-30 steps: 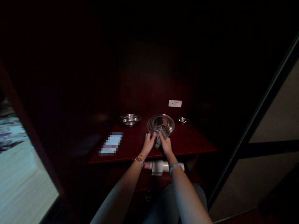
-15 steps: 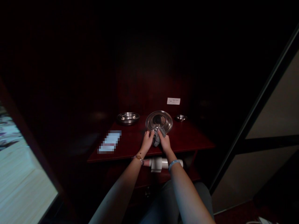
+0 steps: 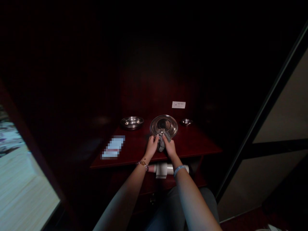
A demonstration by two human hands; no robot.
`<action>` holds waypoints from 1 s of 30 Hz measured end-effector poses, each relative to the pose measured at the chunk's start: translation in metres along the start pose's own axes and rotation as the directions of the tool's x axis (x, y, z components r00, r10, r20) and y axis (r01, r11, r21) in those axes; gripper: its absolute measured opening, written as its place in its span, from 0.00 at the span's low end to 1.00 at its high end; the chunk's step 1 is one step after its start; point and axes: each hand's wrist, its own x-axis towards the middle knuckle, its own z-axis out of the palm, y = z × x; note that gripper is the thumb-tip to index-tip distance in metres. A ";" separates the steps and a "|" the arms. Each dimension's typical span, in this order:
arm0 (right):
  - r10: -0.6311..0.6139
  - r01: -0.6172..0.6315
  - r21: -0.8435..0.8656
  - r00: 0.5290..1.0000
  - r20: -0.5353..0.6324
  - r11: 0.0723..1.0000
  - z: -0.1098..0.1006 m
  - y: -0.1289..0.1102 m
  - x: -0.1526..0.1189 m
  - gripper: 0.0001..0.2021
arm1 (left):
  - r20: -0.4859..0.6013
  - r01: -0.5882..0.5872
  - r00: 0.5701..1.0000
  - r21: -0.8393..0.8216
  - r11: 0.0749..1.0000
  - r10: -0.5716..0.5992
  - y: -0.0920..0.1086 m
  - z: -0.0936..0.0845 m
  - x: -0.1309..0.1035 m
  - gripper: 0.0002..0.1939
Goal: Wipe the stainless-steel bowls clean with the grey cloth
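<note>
A round, shiny metal plate (image 3: 170, 123) is tilted up over the desk, its inner side facing me. A crumpled grey cloth (image 3: 161, 147) is bunched at the plate's near rim. My left hand (image 3: 153, 141) pinches the cloth from the left, with the thumb on top. From the right, my right hand (image 3: 169, 143) closes on the same cloth, thumb also on top. Both hands are close together at the rim. The fingers under the plate are hidden, so I cannot tell how far each one grips the rim.
Stacked metal dishes (image 3: 132, 122) stand at the back left of the dark red desk (image 3: 190, 144). A small metal bowl (image 3: 186, 122) is at the back right. A blurred-out phone-like rectangle (image 3: 113, 147) lies front left. White objects (image 3: 161, 170) rest on the shelf below. A socket (image 3: 178, 105) is on the back wall.
Almost nothing differs. Both hands keep hold of the cloth at the plate's rim, and the whole view has shifted very slightly.
</note>
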 end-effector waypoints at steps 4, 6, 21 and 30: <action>-0.015 0.015 0.007 1.000 -0.009 1.000 0.000 0.002 0.001 0.25 | 0.001 0.009 1.000 0.004 1.000 -0.009 0.000 0.000 0.000 0.20; -0.022 0.022 0.008 1.000 -0.008 1.000 0.000 0.003 0.000 0.25 | 0.000 0.016 1.000 0.005 1.000 -0.016 0.000 -0.001 0.000 0.20; -0.021 0.022 0.011 1.000 -0.008 1.000 0.001 0.004 0.001 0.25 | -0.001 0.018 1.000 0.009 1.000 -0.018 0.000 -0.001 -0.001 0.20; -0.035 0.035 0.000 0.999 0.002 0.999 0.001 0.002 0.000 0.24 | -0.001 0.022 1.000 0.000 1.000 -0.022 0.000 -0.001 0.000 0.20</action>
